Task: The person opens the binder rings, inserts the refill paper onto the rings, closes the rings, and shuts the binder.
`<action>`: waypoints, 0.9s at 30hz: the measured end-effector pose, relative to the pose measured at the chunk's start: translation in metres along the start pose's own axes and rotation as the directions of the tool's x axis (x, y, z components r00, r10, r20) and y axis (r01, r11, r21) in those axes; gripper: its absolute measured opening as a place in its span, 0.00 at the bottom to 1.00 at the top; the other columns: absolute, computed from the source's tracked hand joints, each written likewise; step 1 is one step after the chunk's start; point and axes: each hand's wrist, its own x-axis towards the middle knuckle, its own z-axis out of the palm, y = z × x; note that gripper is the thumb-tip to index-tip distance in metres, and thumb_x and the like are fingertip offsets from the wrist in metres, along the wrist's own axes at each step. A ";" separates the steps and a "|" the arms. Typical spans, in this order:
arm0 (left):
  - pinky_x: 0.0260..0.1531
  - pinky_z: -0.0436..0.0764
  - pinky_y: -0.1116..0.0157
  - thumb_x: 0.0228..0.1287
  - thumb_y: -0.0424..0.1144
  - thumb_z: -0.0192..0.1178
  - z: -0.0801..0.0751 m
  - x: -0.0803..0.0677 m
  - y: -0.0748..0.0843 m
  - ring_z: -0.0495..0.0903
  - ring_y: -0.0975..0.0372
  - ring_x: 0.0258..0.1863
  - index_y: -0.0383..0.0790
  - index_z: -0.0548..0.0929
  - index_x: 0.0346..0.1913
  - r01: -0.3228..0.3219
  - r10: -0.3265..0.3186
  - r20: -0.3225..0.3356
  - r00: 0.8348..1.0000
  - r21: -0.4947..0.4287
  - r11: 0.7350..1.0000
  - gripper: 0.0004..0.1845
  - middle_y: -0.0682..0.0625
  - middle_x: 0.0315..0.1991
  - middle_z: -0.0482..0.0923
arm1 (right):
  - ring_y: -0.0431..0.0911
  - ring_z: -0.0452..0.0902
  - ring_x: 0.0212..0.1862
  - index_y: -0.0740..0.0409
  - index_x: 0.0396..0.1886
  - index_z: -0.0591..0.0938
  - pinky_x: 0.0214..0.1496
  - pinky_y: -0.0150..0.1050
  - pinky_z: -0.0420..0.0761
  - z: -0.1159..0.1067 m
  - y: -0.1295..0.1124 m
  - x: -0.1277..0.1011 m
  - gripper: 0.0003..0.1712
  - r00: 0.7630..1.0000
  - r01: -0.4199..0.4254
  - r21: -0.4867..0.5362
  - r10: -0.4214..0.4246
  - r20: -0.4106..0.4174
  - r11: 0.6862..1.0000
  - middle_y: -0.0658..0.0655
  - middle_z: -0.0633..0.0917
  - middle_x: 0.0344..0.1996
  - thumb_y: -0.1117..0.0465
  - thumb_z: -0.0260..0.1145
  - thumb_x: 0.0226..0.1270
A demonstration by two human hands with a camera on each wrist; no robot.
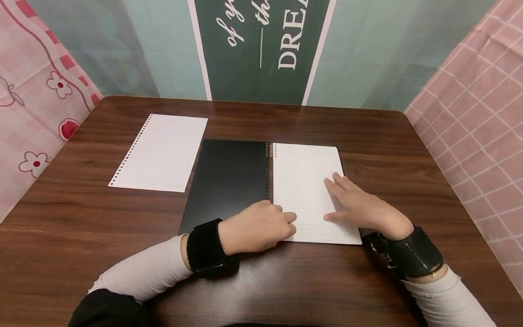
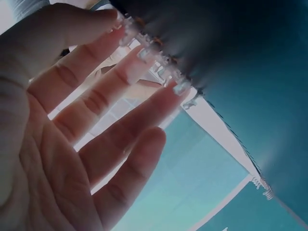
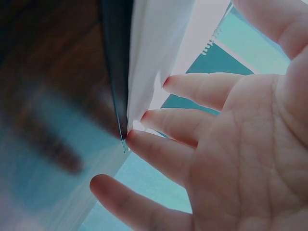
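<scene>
– Surface and room?
– Dark wooden table (image 1: pixel 81 218), pink cloths either side, green banner (image 1: pixel 261 45) behind.

– Counts?
– One open notebook (image 1: pixel 229 181) at centre, one loose sheet (image 1: pixel 161 152) lying apart on the left.

– Hands?
– Left hand (image 1: pixel 255 227) loosely curled, fingertips touching the lined page (image 1: pixel 304 181) near the spine. Right hand (image 1: pixel 359 206) flat, fingers straight, pressing the page's right part.
</scene>
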 end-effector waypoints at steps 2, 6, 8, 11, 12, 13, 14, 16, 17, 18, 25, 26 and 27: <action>0.20 0.68 0.69 0.57 0.33 0.62 0.000 0.000 0.000 0.74 0.62 0.22 0.53 0.82 0.27 0.006 -0.006 0.007 1.000 0.001 1.000 0.09 0.60 0.27 0.75 | 0.69 0.42 0.78 0.64 0.78 0.53 0.71 0.68 0.56 0.000 0.000 0.000 0.54 1.000 0.003 0.002 -0.003 0.001 1.000 0.73 0.47 0.77 0.41 0.67 0.65; 0.20 0.67 0.70 0.59 0.39 0.64 -0.001 -0.001 -0.001 0.75 0.63 0.26 0.53 0.82 0.29 0.017 -0.017 0.050 0.999 -0.009 1.000 0.04 0.61 0.29 0.75 | 0.70 0.41 0.77 0.65 0.78 0.53 0.72 0.68 0.55 0.000 0.000 0.000 0.54 1.000 0.010 0.010 -0.010 0.003 1.000 0.74 0.47 0.77 0.42 0.67 0.65; 0.21 0.67 0.71 0.60 0.42 0.65 -0.003 -0.001 -0.003 0.75 0.63 0.28 0.53 0.82 0.32 0.022 -0.018 0.086 0.996 -0.045 0.999 0.02 0.61 0.30 0.75 | 0.71 0.41 0.77 0.64 0.79 0.52 0.71 0.69 0.55 0.000 0.001 0.000 0.54 1.000 0.006 0.010 -0.006 0.004 1.000 0.73 0.47 0.77 0.41 0.67 0.65; 0.23 0.69 0.70 0.62 0.43 0.64 -0.005 -0.002 -0.009 0.76 0.63 0.30 0.52 0.82 0.35 0.038 -0.022 0.129 0.991 -0.127 0.991 0.01 0.60 0.32 0.76 | 0.72 0.39 0.77 0.64 0.79 0.51 0.71 0.70 0.53 0.001 0.001 -0.001 0.55 1.000 0.004 0.009 -0.004 0.003 1.000 0.73 0.47 0.78 0.40 0.66 0.66; 0.24 0.70 0.70 0.63 0.43 0.64 -0.006 -0.002 -0.012 0.77 0.63 0.30 0.52 0.82 0.35 0.045 -0.023 0.138 0.990 -0.157 0.987 0.01 0.60 0.32 0.76 | 0.73 0.39 0.77 0.63 0.79 0.51 0.71 0.70 0.52 0.001 0.001 -0.001 0.55 1.000 0.002 0.008 -0.002 0.002 1.000 0.73 0.47 0.78 0.39 0.65 0.66; 0.25 0.72 0.69 0.64 0.42 0.64 -0.006 -0.002 -0.014 0.77 0.64 0.30 0.51 0.82 0.36 0.050 -0.024 0.143 0.989 -0.185 0.981 0.01 0.60 0.32 0.76 | 0.73 0.38 0.77 0.63 0.79 0.50 0.71 0.71 0.51 0.001 0.001 -0.001 0.55 1.000 0.000 0.006 0.000 0.001 1.000 0.73 0.47 0.78 0.39 0.65 0.66; 0.26 0.72 0.69 0.64 0.42 0.63 -0.007 -0.003 -0.017 0.77 0.64 0.30 0.51 0.82 0.37 0.055 -0.024 0.146 0.989 -0.212 0.976 0.01 0.59 0.32 0.77 | 0.74 0.38 0.76 0.63 0.79 0.50 0.71 0.71 0.51 0.000 0.000 -0.002 0.55 1.000 -0.001 0.003 0.001 -0.002 1.000 0.73 0.47 0.78 0.38 0.64 0.67; 0.27 0.73 0.69 0.65 0.41 0.62 -0.006 -0.003 -0.022 0.76 0.65 0.29 0.50 0.83 0.38 0.061 -0.025 0.142 0.990 -0.260 0.964 0.01 0.59 0.33 0.77 | 0.73 0.38 0.77 0.63 0.79 0.50 0.71 0.71 0.50 0.000 0.000 -0.002 0.55 1.000 -0.004 0.000 0.004 -0.007 1.000 0.72 0.47 0.78 0.38 0.63 0.67; 0.28 0.74 0.70 0.66 0.40 0.61 -0.006 -0.003 -0.024 0.76 0.66 0.29 0.49 0.83 0.39 0.064 -0.025 0.139 0.990 -0.283 0.957 0.02 0.59 0.34 0.77 | 0.73 0.38 0.77 0.62 0.79 0.50 0.71 0.71 0.50 -0.001 0.000 -0.003 0.55 1.000 -0.006 0.000 0.006 -0.010 1.000 0.72 0.48 0.78 0.37 0.63 0.67; 0.28 0.74 0.70 0.66 0.40 0.61 -0.006 -0.004 -0.026 0.75 0.67 0.29 0.49 0.83 0.40 0.064 -0.025 0.131 0.991 -0.303 0.951 0.03 0.59 0.34 0.78 | 0.73 0.38 0.77 0.62 0.79 0.50 0.71 0.71 0.50 -0.002 0.001 -0.003 0.55 1.000 -0.007 0.001 0.007 -0.013 1.000 0.72 0.48 0.78 0.36 0.63 0.67; 0.35 0.78 0.69 0.69 0.37 0.58 -0.007 -0.008 -0.042 0.78 0.68 0.33 0.47 0.84 0.45 0.091 -0.063 0.084 0.994 -0.381 0.920 0.07 0.57 0.38 0.81 | 0.74 0.37 0.76 0.64 0.79 0.52 0.73 0.69 0.46 -0.009 0.001 -0.003 0.54 0.999 0.007 0.019 -0.006 -0.036 1.000 0.74 0.49 0.77 0.37 0.63 0.67; 0.36 0.79 0.68 0.68 0.37 0.58 -0.008 -0.009 -0.044 0.78 0.67 0.34 0.47 0.84 0.44 0.099 -0.074 0.079 0.994 -0.378 0.921 0.07 0.57 0.38 0.81 | 0.75 0.37 0.76 0.64 0.79 0.52 0.73 0.69 0.46 -0.010 0.000 -0.003 0.54 0.999 0.009 0.014 -0.008 -0.041 1.000 0.74 0.49 0.77 0.38 0.63 0.67; 0.37 0.79 0.67 0.69 0.37 0.58 -0.009 -0.011 -0.047 0.78 0.67 0.35 0.47 0.84 0.44 0.104 -0.083 0.071 0.994 -0.375 0.921 0.06 0.57 0.38 0.82 | 0.75 0.37 0.76 0.64 0.79 0.52 0.73 0.69 0.46 -0.011 0.000 -0.002 0.54 0.999 0.010 0.007 -0.010 -0.047 1.000 0.74 0.49 0.77 0.38 0.63 0.67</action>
